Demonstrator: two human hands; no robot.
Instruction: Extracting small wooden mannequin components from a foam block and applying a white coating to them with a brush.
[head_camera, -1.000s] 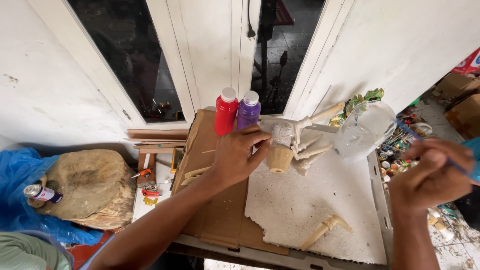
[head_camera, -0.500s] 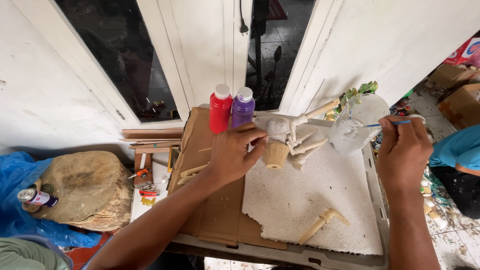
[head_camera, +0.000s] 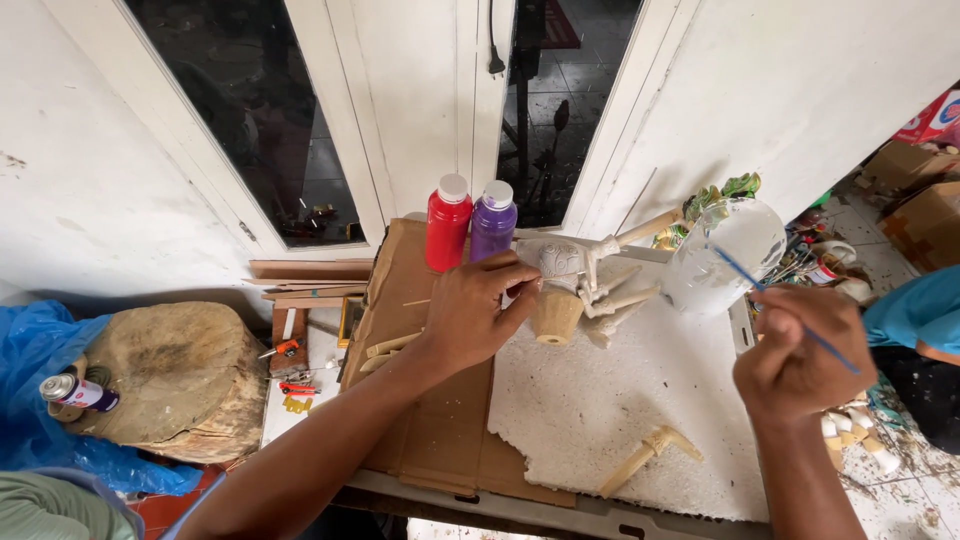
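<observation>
2 paint bottles (head_camera: 470, 224) stand just behind the wooden figure (head_camera: 572, 290).

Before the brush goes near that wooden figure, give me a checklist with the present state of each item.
1. Left hand steadying the wooden figure: ok, fingers are on it.
2. Right hand has a grip on the thin brush: ok.
3. Brush tip at the clear water jar: ok; whether it is loaded, cannot tell.
4. Red paint bottle and purple paint bottle capped, upright: ok.
5. Figure over the white foam sheet: ok.
6. Loose wooden limb apart from both hands: ok.
</observation>
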